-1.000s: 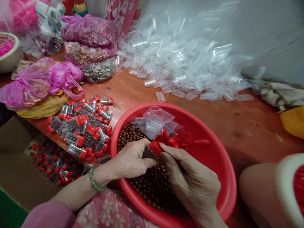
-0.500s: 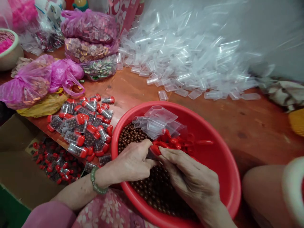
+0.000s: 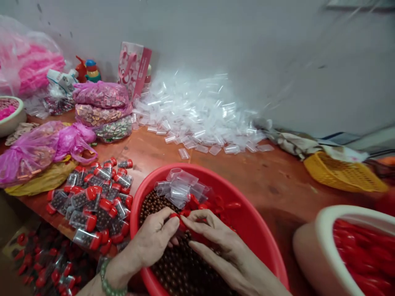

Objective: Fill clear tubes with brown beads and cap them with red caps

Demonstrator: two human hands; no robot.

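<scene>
Over a red basin (image 3: 262, 230), my left hand (image 3: 154, 236) is closed around a small container with a red cap (image 3: 174, 215), most of it hidden by the fingers. My right hand (image 3: 222, 246) has its thumb and index fingertip at a red piece beside that cap; its other fingers are partly spread. Brown balls (image 3: 175, 267) fill the basin's near and left part. Clear tubes (image 3: 180, 189) and loose red caps (image 3: 220, 203) lie toward its far side. Filled red-capped containers (image 3: 98, 193) are heaped on the table left of the basin.
A pile of clear tubes (image 3: 200, 119) lies by the wall. Bagged small pieces (image 3: 101, 98) stand at the back left. At right are a yellow basket (image 3: 342, 174) and a pale tub (image 3: 311, 242) of red pieces. More filled containers (image 3: 46, 263) lie below the table's left edge.
The view has tilted up and shifted right, showing more wall and the pale tub. My hands remain together at the red cap; my right hand's fingers are more spread.
</scene>
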